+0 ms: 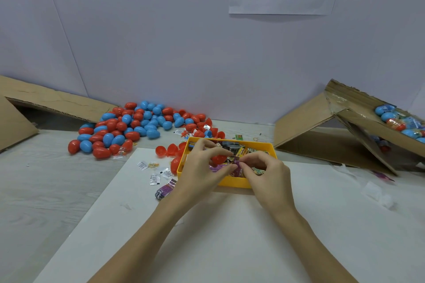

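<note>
Both hands meet over a yellow tray [234,183] filled with several small printed packets. My left hand [202,167] holds a red egg half [218,158] between thumb and fingers. My right hand [264,167] pinches a small purple piece [236,162] right next to the red half. A large heap of red and blue plastic eggs [128,126] lies on the table behind and to the left. Loose red egg halves [167,150] sit just left of the tray.
A white sheet [207,236] covers the table under my arms. Small white sachets [154,172] and a purple wrapped packet [164,190] lie left of the tray. Tilted cardboard boxes stand at the left [34,108] and right [345,131]; the right one holds wrapped eggs [400,122].
</note>
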A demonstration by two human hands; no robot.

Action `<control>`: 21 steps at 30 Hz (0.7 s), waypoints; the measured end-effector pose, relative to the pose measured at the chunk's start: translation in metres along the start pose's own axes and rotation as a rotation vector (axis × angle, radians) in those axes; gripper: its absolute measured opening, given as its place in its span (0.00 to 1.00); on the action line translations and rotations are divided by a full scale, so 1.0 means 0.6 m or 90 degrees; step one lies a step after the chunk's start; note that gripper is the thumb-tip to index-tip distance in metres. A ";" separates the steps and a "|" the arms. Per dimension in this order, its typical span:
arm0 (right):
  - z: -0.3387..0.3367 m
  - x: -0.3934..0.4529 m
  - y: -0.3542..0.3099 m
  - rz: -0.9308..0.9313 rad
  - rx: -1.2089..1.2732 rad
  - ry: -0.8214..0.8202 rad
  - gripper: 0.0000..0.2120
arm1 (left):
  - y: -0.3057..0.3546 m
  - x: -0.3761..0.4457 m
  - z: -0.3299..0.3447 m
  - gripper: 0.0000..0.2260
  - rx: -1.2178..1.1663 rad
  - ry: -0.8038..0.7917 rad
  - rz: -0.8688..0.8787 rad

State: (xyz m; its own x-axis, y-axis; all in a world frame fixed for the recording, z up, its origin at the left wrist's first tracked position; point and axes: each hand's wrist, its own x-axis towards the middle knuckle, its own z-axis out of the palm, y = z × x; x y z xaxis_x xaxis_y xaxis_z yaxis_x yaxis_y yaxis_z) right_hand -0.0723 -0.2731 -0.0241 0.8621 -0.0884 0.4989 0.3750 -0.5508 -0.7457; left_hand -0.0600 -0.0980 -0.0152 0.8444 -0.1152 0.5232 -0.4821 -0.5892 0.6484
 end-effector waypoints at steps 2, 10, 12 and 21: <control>0.002 -0.001 -0.001 0.013 0.046 0.000 0.05 | 0.003 -0.003 0.002 0.15 0.032 -0.013 0.014; 0.007 -0.002 -0.005 0.001 0.070 0.026 0.09 | 0.006 -0.001 -0.001 0.05 0.013 0.014 0.005; 0.008 -0.003 -0.002 0.010 0.058 0.020 0.09 | 0.004 0.000 0.000 0.04 0.021 0.007 0.003; 0.004 -0.003 -0.007 -0.032 0.003 0.018 0.11 | -0.010 -0.001 0.002 0.08 0.168 -0.015 0.077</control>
State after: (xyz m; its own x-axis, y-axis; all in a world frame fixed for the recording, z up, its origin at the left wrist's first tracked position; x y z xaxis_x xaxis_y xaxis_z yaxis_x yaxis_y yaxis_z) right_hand -0.0745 -0.2684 -0.0227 0.8321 -0.0844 0.5481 0.4191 -0.5515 -0.7212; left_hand -0.0573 -0.0953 -0.0197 0.7915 -0.2134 0.5727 -0.5040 -0.7579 0.4142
